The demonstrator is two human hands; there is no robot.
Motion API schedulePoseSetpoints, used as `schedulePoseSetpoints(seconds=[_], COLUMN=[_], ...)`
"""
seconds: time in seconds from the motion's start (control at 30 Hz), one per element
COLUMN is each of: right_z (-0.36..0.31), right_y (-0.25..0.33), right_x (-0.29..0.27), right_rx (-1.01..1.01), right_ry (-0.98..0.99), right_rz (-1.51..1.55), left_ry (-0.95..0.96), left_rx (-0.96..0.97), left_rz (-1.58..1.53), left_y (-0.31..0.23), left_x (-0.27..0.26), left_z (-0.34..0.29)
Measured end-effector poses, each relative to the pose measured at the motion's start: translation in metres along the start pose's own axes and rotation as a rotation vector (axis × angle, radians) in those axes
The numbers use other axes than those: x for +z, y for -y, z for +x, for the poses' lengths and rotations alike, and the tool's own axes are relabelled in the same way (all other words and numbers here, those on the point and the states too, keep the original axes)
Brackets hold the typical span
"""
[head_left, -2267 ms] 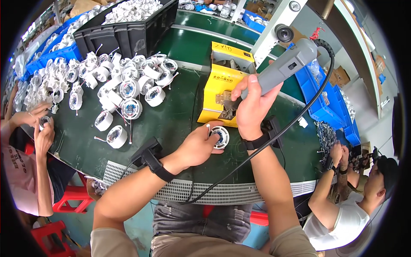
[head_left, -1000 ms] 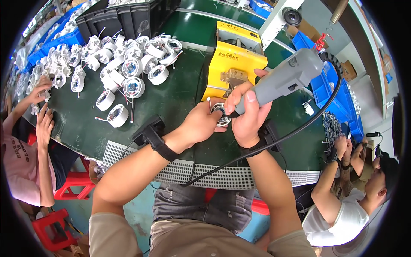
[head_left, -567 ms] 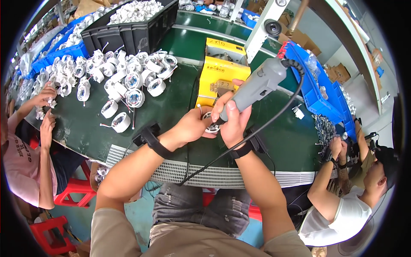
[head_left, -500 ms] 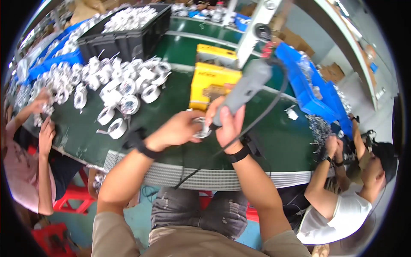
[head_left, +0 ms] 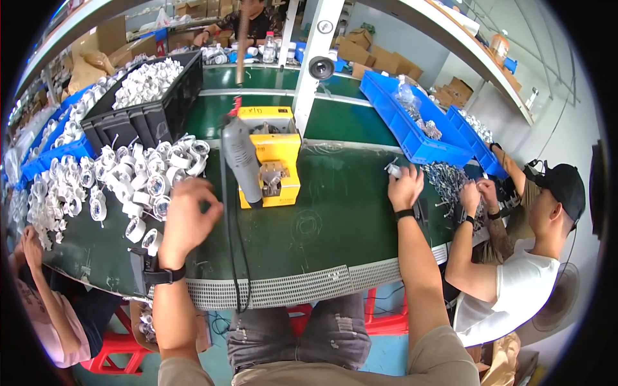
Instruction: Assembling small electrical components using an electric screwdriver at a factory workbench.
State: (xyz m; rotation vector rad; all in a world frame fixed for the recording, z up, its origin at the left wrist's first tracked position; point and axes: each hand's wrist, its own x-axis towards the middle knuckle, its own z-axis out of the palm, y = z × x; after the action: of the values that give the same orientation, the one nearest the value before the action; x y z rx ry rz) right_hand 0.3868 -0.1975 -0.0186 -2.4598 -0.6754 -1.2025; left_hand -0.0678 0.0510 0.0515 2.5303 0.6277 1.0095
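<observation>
My left hand (head_left: 188,217) hovers by the near right edge of a pile of white round plastic parts (head_left: 132,177). Its fingers curl apart from the thumb, with nothing visible between them; it is slightly blurred. Across the table, my right hand (head_left: 405,188) has its thumb and fingertips around a small white piece (head_left: 393,170), near the blue bin. A grey electric screwdriver (head_left: 241,157) hangs untouched, tip down, in front of a yellow box (head_left: 286,145). Small metal parts (head_left: 272,175) sit in the box's front opening.
A black crate (head_left: 129,119) of white parts stands back left. Blue bins (head_left: 434,151) and a heap of small wired parts (head_left: 444,183) are at right. A white post (head_left: 313,77) rises behind the box. The screwdriver's cord (head_left: 233,257) crosses the table edge. Co-workers sit both sides.
My right hand has let go of the screwdriver and moved right to the small white piece. My left hand, which held a round white part, has gone left to the pile. The view has shifted.
</observation>
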Motion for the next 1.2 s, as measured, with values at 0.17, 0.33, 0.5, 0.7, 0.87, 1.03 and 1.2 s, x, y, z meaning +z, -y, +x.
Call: schedulePoseSetpoints(seconds=[0.17, 0.33, 0.5, 0.7, 0.87, 1.03, 1.2], right_z=[0.000, -0.012, -0.051, -0.049, -0.035, -0.048, -0.053], right_y=[0.013, 0.116, 0.181, 0.204, 0.200, 0.182, 0.180], right_x=[-0.024, -0.109, -0.187, -0.189, -0.174, -0.149, -0.139], right_rx=[-0.106, -0.352, -0.674, -0.794, -0.652, -0.634, -0.508], right_ry=[-0.027, 0.055, 0.240, 0.331, 1.188, 1.219, 1.380], right_rz=[0.166, 0.752, 1.128, 1.306, 1.340, 1.513, 1.571], left_ry=[0.833, 0.911, 0.672, 0.725, 0.857, 0.978, 0.863], left_rx=[0.083, -0.156, -0.310, -0.342, -0.313, -0.365, -0.400], left_rz=[-0.610, -1.016, -1.549, -1.272, -1.045, -0.954, -0.990], left_y=[-0.020, -0.045, -0.056, -0.047, -0.040, -0.042, -0.044], left_x=[-0.007, 0.034, 0.070, 0.062, 0.074, 0.065, 0.062], left_z=[0.003, -0.009, -0.015, -0.010, -0.020, -0.011, -0.012])
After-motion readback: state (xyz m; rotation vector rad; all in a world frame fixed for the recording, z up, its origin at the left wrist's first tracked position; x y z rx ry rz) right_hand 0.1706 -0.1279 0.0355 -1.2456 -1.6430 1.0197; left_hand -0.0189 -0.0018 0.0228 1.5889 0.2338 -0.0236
